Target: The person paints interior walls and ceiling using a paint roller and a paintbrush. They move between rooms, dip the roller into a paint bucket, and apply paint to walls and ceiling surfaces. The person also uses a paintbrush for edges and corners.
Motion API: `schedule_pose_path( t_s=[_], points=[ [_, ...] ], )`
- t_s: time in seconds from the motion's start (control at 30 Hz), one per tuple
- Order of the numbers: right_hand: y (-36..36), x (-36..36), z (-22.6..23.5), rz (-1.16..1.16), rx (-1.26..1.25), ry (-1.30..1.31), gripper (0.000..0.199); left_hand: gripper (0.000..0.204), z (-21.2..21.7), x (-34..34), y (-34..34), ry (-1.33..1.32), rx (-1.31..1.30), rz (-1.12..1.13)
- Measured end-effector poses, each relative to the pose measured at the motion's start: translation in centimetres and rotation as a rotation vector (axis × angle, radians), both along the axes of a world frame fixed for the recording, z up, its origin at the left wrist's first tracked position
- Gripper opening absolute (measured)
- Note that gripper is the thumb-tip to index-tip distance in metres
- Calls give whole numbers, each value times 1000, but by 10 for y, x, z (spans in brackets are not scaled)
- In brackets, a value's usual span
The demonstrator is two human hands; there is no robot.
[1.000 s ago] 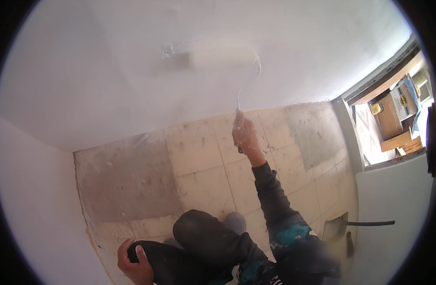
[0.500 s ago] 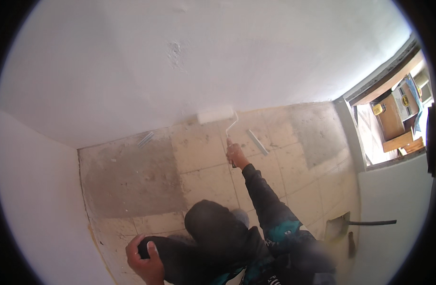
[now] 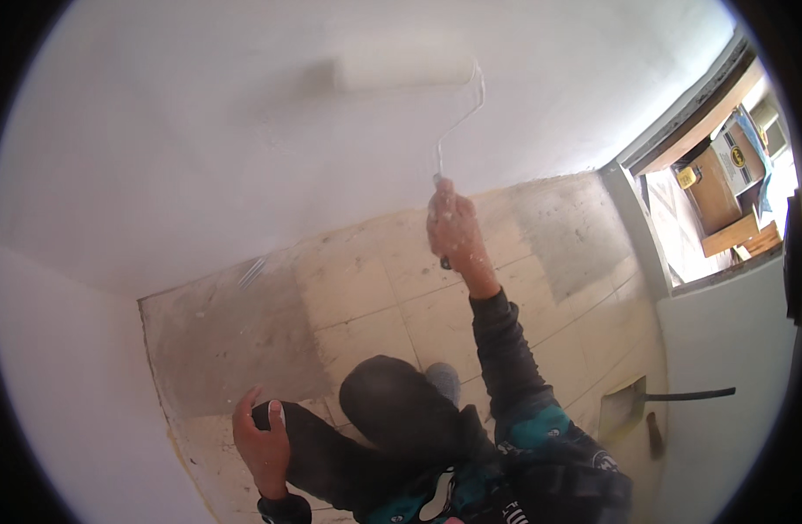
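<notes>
The right hand (image 3: 453, 223) is clenched on a paint roller (image 3: 405, 72) up at the wall (image 3: 200, 131), which looks largely white though how much is left uncoated cannot be told, while the left hand (image 3: 263, 445) rests loose and toolless at a knee (image 3: 309, 428).

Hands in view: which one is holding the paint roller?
The right hand, stretched out toward the wall, grips the paint roller; the left hand, at the left knee, holds no tool.
</notes>
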State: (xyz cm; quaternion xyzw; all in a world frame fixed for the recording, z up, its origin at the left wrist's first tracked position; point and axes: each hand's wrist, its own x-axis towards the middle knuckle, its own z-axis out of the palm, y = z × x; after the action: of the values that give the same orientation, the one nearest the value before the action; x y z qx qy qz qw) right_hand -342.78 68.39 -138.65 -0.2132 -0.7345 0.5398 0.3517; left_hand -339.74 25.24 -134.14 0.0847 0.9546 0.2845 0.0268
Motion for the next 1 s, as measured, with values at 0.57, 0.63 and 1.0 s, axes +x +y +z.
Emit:
schedule_pose_path(
  t_s=[0.57,0.63,1.0],
  points=[
    [28,51,-257,52,-602,-588,50,31,8,18,8,-39,-176,97],
    [30,50,-278,58,-666,-570,50,31,9,18,12,-29,-191,97],
    [96,90,-283,234,-1160,-299,31,31,7,13,20,6,-170,115]
  ],
)
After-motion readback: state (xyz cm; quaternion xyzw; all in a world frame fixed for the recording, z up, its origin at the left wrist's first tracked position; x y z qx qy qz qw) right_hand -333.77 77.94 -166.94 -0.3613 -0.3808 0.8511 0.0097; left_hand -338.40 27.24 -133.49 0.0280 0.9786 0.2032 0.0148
